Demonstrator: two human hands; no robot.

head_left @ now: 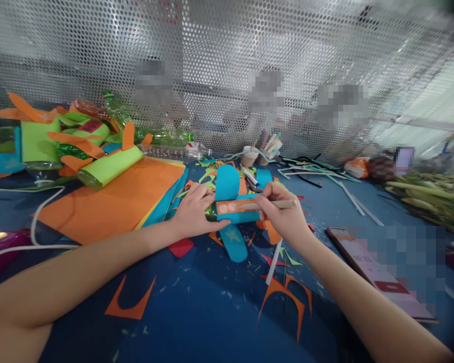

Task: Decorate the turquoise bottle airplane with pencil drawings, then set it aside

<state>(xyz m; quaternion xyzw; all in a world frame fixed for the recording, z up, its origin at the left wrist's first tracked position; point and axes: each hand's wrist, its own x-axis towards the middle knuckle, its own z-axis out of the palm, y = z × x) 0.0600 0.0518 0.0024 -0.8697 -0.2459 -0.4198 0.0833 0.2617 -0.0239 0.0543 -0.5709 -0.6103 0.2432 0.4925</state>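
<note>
In the head view, my only feed, I have the paper-wrapped bottle (pixel 247 217) lying on its side at the centre of the frame, above the blue surface (pixel 181 330). My left hand (pixel 194 209) grips its green end, thumb along the lower edge; my right hand (pixel 282 205) pinches a pale pen (pixel 286 203) lying over the orange strip (pixel 245 201). The blue wrap is on, one blue flap (pixel 227 182) stands above it and another, bearing a star (pixel 233 242), juts below. Pale circles (pixel 222 207) mark the strip's left part; pen and fingers cover the rest, so I cannot tell how much is left there. I judge this piece well advanced, at the decorating stage: the green-wrapped bottle (pixel 111 167) at upper left already has orange fins.
</note>
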